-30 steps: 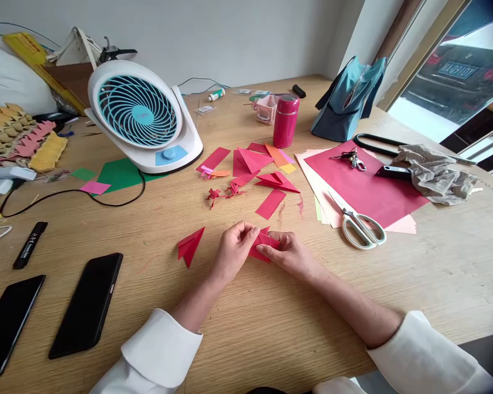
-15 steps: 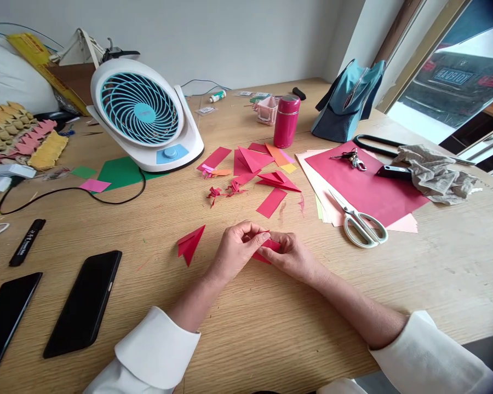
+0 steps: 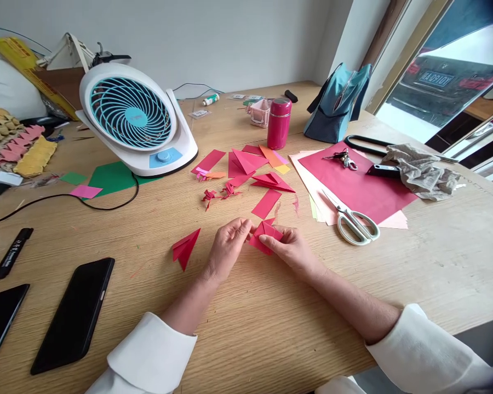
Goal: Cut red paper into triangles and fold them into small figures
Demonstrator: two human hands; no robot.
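Between my hands is a folded red paper [image 3: 265,236] with creases and a point at its top. My right hand [image 3: 292,246] pinches its right side, the thumb lying on the front. My left hand [image 3: 231,241] is at the paper's left edge with thumb and fingers pressed together; its fingertips seem to touch the edge. A folded red paper piece [image 3: 185,249] lies left of my left hand. Beyond my hands are two small red folded figures [image 3: 229,190], a red rectangle [image 3: 266,203] and more red folded pieces [image 3: 273,181].
White-handled scissors [image 3: 355,224] rest partly on red and pale sheets [image 3: 353,180] at the right. A fan [image 3: 135,117], a pink bottle [image 3: 279,123] and a blue bag [image 3: 339,106] stand farther back. A phone [image 3: 74,314] and a marker [image 3: 13,253] lie at the left.
My left thumb has drawn back left from the paper, so more of its creased face shows. The camera view has shifted slightly to the right.
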